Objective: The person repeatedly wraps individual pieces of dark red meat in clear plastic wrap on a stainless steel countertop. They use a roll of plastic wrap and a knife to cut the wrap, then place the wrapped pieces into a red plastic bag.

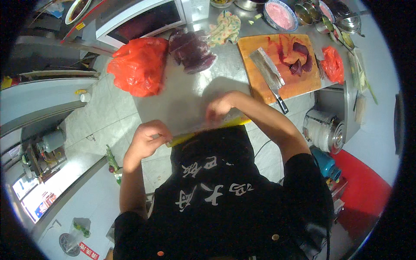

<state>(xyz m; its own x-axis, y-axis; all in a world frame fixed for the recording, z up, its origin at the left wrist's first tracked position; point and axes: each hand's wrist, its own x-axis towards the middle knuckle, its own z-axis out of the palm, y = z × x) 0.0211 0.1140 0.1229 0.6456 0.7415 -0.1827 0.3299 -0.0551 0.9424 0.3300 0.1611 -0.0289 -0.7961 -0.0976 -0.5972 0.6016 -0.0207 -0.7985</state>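
Observation:
A long, narrow yellow pack point(239, 121) with printing lies along the front edge of the steel table point(182, 107), close against my black apron. The thumb and fingertips of my left hand point(148, 139) pinch its left end. My right hand point(218, 108) is bent down over the right part of the same pack and is blurred; its fingertips are hard to make out. Farther back on the table sit dark red slabs of raw meat, probably liver point(191, 52), beside a bulging red plastic bag point(139, 66).
To the right, a cleaver point(267, 68) and cut dark meat point(300, 60) lie on a blood-stained wooden cutting board point(255, 87); the cleaver's handle overhangs the front edge. Behind are a patterned cloth point(226, 28), a microwave point(146, 24) and a bowl of pink paste point(280, 15).

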